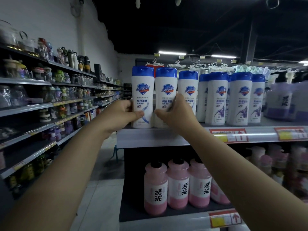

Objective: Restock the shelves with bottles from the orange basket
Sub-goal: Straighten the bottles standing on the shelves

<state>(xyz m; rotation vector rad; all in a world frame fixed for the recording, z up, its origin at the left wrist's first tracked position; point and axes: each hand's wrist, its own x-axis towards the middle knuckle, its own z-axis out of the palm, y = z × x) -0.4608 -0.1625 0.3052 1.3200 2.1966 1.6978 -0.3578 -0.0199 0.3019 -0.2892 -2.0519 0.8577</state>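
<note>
White Safeguard bottles with blue caps stand in a row on the top shelf. My left hand grips the leftmost bottle at the shelf's left end, thumb across its front. My right hand grips the second bottle right beside it, fingers wrapped round its right side. Both bottles stand upright on the shelf, touching each other. A third matching bottle stands just right of my right hand. The orange basket is out of view.
More white bottles with purple flower labels fill the shelf to the right, then large lilac pump bottles. Pink bottles line the shelf below. Across the aisle on the left, long shelves carry cups and flasks.
</note>
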